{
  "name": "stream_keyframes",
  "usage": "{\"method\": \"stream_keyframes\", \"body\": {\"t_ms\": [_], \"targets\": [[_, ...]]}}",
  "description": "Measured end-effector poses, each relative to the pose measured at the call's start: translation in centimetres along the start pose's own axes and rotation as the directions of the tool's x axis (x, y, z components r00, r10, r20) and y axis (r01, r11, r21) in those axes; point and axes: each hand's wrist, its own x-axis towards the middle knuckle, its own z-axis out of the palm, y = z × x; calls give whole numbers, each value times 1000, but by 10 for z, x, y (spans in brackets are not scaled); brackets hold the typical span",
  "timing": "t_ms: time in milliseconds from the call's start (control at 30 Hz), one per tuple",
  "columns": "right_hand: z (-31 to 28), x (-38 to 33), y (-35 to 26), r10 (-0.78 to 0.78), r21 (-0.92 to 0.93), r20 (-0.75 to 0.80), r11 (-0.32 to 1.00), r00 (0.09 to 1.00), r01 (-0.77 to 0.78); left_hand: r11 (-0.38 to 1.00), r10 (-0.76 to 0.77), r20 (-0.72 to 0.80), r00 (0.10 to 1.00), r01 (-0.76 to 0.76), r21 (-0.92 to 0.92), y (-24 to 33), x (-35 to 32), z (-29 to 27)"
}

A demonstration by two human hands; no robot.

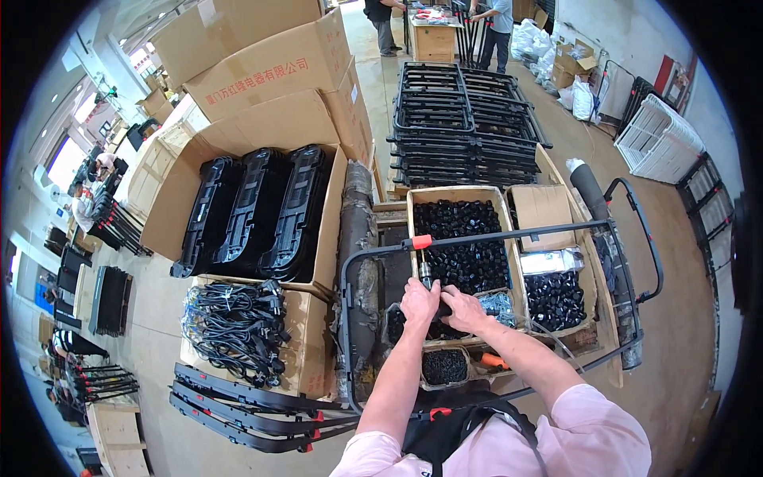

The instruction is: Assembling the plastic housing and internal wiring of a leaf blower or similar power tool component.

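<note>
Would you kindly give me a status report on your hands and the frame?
Left hand and right hand close together, grip unclear. Black frame: far bar passes in front of small black parts. Orange item near right forearm.

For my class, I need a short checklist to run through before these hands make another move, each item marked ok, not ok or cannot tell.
1. Both hands visible: ok; left hand and right hand are close together.
2. Secure grip on the dark item at the fingers: cannot tell; the hands cover much of it.
3. Red clip present on the black frame: ok.
4. Black caps in supply: ok, many in their box.
5. Cables laid out separately: not ok; they overlap in a heap.
</note>
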Motion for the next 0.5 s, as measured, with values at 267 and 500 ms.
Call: {"method": "stream_keyframes", "body": {"t_ms": [267, 500], "targets": [[0, -6, -1, -5, -4, -8, 1000, 1000, 5, 1000, 10, -7, 1000, -10, -2, -3, -7, 2], [1, -32, -17, -31, -63, -23, 998, 999, 30, 999, 0, -27, 1000, -1, -50, -15, -33, -4]]}}
